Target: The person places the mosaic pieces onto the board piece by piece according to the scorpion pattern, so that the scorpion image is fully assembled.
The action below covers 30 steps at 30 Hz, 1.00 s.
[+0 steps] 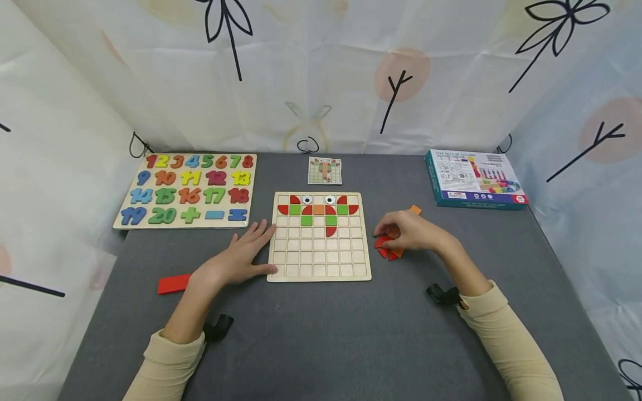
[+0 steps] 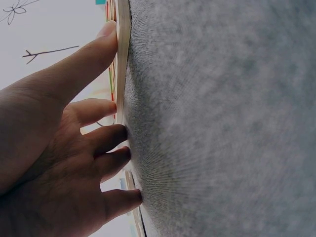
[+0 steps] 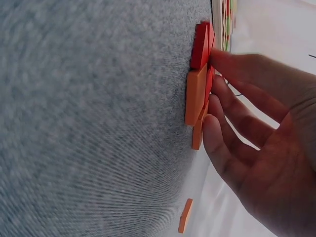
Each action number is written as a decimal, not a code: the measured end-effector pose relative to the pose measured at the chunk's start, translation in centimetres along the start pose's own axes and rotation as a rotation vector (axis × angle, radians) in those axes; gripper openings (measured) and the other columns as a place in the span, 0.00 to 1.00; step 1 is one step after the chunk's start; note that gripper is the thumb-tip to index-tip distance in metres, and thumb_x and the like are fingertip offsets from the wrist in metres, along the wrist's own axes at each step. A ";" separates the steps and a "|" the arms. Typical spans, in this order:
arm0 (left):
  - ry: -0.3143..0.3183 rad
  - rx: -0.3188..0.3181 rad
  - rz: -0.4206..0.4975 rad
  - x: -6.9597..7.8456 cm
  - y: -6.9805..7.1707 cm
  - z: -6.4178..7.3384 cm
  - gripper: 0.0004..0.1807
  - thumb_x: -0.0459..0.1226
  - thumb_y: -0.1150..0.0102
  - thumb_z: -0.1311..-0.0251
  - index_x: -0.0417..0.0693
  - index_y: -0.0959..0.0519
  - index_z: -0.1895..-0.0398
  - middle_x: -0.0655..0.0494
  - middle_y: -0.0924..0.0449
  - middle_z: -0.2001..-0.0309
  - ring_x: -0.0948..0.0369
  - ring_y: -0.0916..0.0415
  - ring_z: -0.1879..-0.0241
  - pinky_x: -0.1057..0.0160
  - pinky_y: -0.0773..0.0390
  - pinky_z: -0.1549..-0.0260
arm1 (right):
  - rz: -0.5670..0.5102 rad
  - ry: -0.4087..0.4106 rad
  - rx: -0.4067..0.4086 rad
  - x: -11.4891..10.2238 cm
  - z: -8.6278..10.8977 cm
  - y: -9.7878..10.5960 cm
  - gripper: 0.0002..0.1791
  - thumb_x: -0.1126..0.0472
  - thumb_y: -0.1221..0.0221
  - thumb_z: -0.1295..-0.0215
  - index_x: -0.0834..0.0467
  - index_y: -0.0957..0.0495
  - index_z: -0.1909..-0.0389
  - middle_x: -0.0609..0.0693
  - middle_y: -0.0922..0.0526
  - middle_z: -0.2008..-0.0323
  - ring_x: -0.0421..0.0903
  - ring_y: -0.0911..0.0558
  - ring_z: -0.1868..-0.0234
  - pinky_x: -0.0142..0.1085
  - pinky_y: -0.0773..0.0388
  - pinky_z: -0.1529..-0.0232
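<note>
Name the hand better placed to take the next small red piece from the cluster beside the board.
Probably the right hand: it is right at the small red pieces. The left hand rests against the left edge of the board, with the board between it and them.

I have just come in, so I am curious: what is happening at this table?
A person's left hand touches the left edge of a grid board. The right hand is at a small heap of red pieces and orange pieces beside the board; whether it grips one, I cannot tell. Coloured tiles fill only part of the board's upper half. A small patterned card lies just beyond it.
</note>
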<state>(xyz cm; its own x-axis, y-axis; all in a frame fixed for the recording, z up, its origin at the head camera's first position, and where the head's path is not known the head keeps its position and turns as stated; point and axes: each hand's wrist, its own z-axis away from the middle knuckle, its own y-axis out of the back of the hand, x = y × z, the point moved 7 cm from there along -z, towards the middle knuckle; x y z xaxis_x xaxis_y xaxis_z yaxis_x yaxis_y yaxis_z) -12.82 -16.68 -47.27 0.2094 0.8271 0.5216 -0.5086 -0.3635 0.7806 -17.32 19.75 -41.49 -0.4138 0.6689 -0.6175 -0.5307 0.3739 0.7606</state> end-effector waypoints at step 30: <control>-0.012 0.011 0.014 0.6 0.3 0.5 0.61 0.63 0.30 0.35 0.54 0.52 0.09 0.42 0.59 0.10 0.40 0.65 0.09 0.22 0.62 0.18 | -0.090 0.105 0.107 -3.2 -2.7 0.1 0.10 0.67 0.26 0.34 0.61 0.11 0.53 0.55 0.13 0.55 0.46 0.09 0.57 0.44 0.08 0.51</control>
<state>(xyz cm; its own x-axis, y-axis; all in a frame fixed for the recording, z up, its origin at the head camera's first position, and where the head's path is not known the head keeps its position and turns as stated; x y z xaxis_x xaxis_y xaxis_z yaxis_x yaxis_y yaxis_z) -12.42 -16.55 -46.58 0.2127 0.8165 0.5367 -0.5022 -0.3799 0.7769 -18.05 15.98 -39.97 -0.4457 0.5611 -0.6974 -0.4900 0.4991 0.7147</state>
